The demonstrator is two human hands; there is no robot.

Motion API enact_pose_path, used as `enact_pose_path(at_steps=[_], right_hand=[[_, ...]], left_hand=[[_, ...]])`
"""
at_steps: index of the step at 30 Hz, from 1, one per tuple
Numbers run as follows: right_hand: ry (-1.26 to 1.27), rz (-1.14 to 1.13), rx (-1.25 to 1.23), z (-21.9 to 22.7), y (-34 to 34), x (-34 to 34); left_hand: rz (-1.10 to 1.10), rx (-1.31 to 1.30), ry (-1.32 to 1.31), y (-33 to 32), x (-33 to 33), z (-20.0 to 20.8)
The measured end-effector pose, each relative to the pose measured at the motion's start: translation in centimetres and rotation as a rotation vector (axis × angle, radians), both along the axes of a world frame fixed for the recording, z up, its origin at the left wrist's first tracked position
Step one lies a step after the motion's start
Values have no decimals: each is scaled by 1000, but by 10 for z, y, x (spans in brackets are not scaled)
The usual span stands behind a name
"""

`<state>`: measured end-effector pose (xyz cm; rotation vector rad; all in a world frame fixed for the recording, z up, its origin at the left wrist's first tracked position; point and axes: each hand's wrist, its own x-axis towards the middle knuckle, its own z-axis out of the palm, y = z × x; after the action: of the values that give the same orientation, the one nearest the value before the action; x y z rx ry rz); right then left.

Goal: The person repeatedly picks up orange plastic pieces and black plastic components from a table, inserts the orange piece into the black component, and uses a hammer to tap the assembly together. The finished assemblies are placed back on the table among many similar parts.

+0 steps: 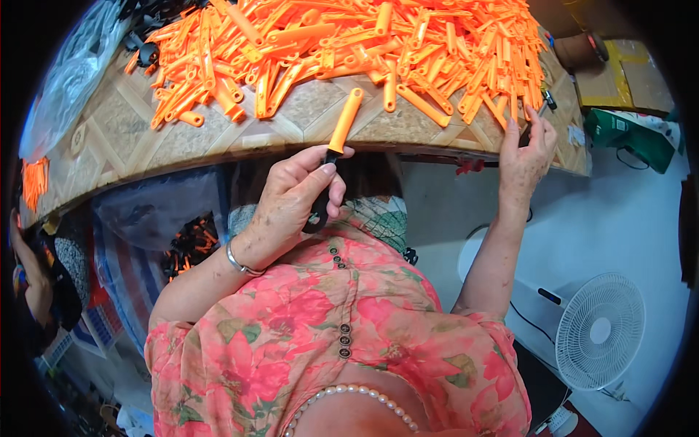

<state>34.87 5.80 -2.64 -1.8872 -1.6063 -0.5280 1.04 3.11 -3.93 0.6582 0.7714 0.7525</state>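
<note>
My left hand point(295, 186) is closed around an orange-and-black plastic piece point(345, 124) in front of my chest. Its slim orange part, with a hole near the tip, points up and away. The black end passes under my fingers, and its rounded lower part shows below them. At the right of the table my right hand point(526, 156) is stretched out, thumb and fingers apart, by the edge of a large heap of orange plastic pieces point(349, 54). A thin tool with a dark handle point(549, 99) lies by its fingertips; whether they touch it I cannot tell.
The table point(291, 132) has a curved-looking near edge. Black parts point(148, 53) and a clear plastic bag point(76, 80) are at its left. Below sits a bag of black-and-orange pieces point(193, 244). Cardboard boxes point(619, 76) and a white fan point(600, 331) are at right.
</note>
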Motion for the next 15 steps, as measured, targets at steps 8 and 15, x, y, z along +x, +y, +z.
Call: enact_pose_path(at_steps=[8,15], right_hand=[[146,-121,-331,-16,1,106],[816,71,-244,1,-15,104]], left_hand=[[7,-60,73,3,2,9],[52,-73,82,0,4,8]])
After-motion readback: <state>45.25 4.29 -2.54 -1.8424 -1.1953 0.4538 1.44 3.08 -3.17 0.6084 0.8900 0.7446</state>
